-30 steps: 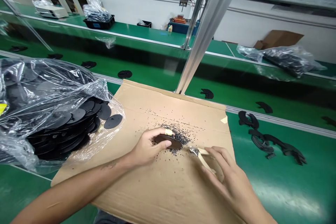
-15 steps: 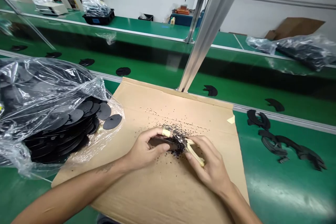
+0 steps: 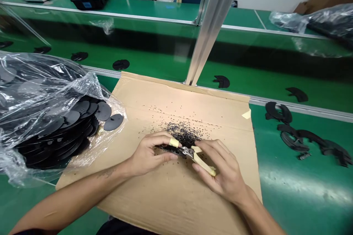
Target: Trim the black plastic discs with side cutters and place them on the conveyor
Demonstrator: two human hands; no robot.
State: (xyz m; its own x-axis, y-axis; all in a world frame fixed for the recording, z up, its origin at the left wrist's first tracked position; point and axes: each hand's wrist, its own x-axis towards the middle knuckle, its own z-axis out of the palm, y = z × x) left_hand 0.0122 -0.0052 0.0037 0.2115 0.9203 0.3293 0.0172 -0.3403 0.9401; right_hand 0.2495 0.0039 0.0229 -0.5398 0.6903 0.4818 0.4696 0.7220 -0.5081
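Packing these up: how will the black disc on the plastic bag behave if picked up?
This thin, flat disc is probably light and fairly stiff. On the slick bag it may slide when pushed; lying flat, it shouldn't roll.

We see the left hand (image 3: 151,152) gripping a black disc (image 3: 168,149), a taped finger (image 3: 173,142) lying across it, while the right hand (image 3: 220,165) holds tape-wrapped snips (image 3: 202,163) against its rim. Black crumbs (image 3: 182,134) lie scattered on a cardboard sheet (image 3: 176,198) beneath. To the left, a clear plastic bag (image 3: 41,91) holds stacked discs (image 3: 74,117); to the right, black arc-shaped pieces (image 3: 296,137) lie on a green conveyor belt (image 3: 275,187).
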